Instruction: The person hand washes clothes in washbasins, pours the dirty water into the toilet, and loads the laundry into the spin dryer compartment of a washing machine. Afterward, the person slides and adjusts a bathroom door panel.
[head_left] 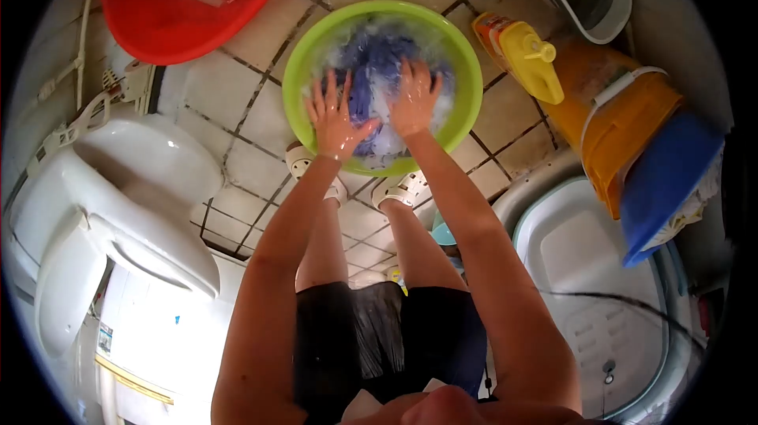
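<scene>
A lime-green basin (471, 93) stands on the tiled floor in front of my feet. Blue-purple wet cloth (362, 92) lies in it amid foamy, whitish water. My left hand (335, 119), wet and with its fingers spread, is over the left part of the basin, at the edge of the cloth. On the right, my right hand (414, 100) rests palm down on the cloth and suds with its fingers stretched out. Neither hand grips anything. Foam and water hide part of the cloth, so its kind cannot be made out.
A red basin (170, 7) is at the upper left, above a white washbasin (150, 161). To the right are a yellow detergent bottle (530, 62), an orange bucket (604, 109), a blue basin (667, 188) and a white tub (588, 275). My shoes (400, 190) touch the floor close to the green basin.
</scene>
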A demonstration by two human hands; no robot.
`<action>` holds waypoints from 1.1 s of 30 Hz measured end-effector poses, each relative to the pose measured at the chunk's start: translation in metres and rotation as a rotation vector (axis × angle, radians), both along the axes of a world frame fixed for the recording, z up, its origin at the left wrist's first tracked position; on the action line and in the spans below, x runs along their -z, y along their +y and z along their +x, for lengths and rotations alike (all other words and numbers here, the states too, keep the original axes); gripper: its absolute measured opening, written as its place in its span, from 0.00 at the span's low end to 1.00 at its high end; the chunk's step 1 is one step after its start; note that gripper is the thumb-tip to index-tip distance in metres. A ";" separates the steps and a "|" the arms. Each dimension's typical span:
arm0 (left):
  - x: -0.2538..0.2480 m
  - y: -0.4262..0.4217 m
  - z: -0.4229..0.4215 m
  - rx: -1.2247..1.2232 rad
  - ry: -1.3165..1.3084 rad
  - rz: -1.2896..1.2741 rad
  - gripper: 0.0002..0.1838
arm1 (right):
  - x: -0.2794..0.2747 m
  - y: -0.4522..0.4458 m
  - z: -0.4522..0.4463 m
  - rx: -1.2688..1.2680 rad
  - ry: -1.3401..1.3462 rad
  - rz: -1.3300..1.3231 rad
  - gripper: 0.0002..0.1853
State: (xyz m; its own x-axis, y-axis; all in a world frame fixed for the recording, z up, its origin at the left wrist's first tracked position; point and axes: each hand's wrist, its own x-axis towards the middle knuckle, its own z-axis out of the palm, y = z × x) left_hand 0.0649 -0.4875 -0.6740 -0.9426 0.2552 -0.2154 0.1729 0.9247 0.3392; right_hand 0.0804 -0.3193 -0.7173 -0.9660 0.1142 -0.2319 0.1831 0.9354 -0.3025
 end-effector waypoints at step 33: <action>0.074 0.009 -0.062 0.006 -0.319 -0.078 0.54 | 0.122 0.036 0.041 0.087 -0.207 -0.231 0.38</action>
State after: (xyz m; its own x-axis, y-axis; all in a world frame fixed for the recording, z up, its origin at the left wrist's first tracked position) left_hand 0.0030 -0.4785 -0.7476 -0.8230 0.2313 -0.5188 0.0744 0.9493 0.3053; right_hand 0.1210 -0.2831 -0.8390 -0.8844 0.1157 -0.4521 0.3392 0.8247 -0.4525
